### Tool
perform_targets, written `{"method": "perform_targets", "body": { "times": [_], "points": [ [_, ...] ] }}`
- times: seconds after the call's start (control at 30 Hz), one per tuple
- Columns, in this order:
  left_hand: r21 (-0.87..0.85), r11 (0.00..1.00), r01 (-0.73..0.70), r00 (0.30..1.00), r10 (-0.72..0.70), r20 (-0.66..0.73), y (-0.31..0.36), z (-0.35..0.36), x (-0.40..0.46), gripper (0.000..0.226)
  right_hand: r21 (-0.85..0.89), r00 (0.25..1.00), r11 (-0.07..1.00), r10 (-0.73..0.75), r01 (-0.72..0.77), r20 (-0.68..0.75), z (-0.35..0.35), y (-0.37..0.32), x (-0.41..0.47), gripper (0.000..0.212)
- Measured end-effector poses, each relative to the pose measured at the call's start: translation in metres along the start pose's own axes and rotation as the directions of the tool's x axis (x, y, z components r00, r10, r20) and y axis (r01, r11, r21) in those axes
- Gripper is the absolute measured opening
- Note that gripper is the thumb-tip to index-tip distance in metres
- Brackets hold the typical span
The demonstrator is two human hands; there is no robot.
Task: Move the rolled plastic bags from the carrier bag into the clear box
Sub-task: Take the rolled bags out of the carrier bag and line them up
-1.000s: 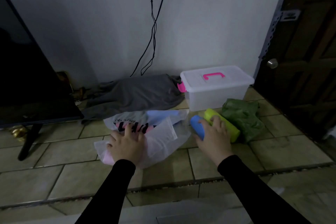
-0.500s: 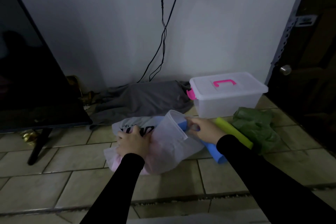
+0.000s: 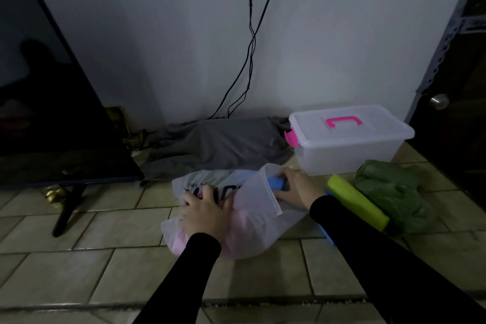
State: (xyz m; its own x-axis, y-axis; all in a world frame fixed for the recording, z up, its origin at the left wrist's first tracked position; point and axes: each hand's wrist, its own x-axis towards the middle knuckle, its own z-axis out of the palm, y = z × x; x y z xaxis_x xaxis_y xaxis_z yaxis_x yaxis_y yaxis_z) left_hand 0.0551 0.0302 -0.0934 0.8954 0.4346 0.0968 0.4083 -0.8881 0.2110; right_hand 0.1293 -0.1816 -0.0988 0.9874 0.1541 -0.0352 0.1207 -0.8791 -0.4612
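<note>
Carrier bag (image 3: 252, 221): white, thin, lying on the floor, mouth facing right. Pink stuff shows through its lower side. Left hand (image 3: 206, 212) lies flat on top of it, fingers spread, pressing it down. Right hand (image 3: 295, 188) is at the bag mouth, fingers curled round a blue roll (image 3: 276, 183) that sits half inside the opening.

Clear box (image 3: 347, 148): just behind the right hand, lid on, pink handle and pink latch. Nothing visible inside.

Count: 2 blue rolls, the gripped one plus a second blue roll (image 3: 330, 238) mostly hidden under the right forearm. 1 yellow-green roll (image 3: 357, 201) on the floor just right of the right hand. 1 crumpled green bag (image 3: 391, 192) touching the far side of that roll.

Floor (image 3: 105, 244): beige tiles, dim light. Grey cloth (image 3: 218, 147) behind the carrier bag, against a white wall (image 3: 157, 34). Two black cables (image 3: 249, 47) hang down the wall. TV (image 3: 47, 113) on a stand left of the left hand. Dark door (image 3: 452, 113) with a round knob at far right.
</note>
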Motion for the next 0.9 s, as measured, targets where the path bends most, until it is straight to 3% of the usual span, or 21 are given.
{"method": "perform_targets", "body": {
  "times": [0.13, 0.23, 0.33, 0.5, 0.63, 0.73, 0.9],
  "points": [
    [0.003, 1.000, -0.003, 1.000, 0.003, 0.002, 0.002, 0.000, 0.000, 0.065, -0.084, 0.999, 0.996, -0.012, 0.016, 0.049, 0.004, -0.007, -0.003, 0.072],
    [-0.001, 1.000, 0.002, 1.000, -0.002, 0.021, 0.001, 0.001, 0.001, 0.065, 0.048, 0.998, 0.999, -0.008, 0.011, -0.055, 0.002, -0.009, -0.007, 0.051],
    [0.057, 0.997, -0.048, 0.999, 0.048, 0.016, -0.004, 0.008, 0.006, 0.069, 0.200, 0.984, 0.979, 0.009, 0.028, -0.179, -0.007, -0.004, -0.025, 0.045],
    [-0.032, 0.999, -0.017, 1.000, 0.017, 0.011, -0.004, 0.009, 0.006, 0.064, 0.336, 0.854, 0.923, 0.018, 0.185, -0.519, -0.021, 0.010, -0.075, 0.038],
    [-0.071, 0.997, -0.007, 1.000, 0.007, -0.005, -0.002, 0.008, 0.004, 0.065, 0.383, 0.733, 0.909, 0.148, 0.163, -0.664, -0.022, 0.027, -0.115, 0.041],
    [-0.063, 0.998, -0.002, 1.000, 0.002, -0.005, -0.001, 0.005, 0.001, 0.065, 0.384, 0.719, 0.920, 0.217, 0.075, -0.661, -0.016, 0.038, -0.135, 0.043],
    [-0.065, 0.998, -0.014, 1.000, 0.013, -0.014, -0.003, 0.003, -0.002, 0.065, 0.322, 0.808, 0.937, 0.293, -0.136, -0.511, -0.007, 0.046, -0.146, 0.037]
  ]
}}
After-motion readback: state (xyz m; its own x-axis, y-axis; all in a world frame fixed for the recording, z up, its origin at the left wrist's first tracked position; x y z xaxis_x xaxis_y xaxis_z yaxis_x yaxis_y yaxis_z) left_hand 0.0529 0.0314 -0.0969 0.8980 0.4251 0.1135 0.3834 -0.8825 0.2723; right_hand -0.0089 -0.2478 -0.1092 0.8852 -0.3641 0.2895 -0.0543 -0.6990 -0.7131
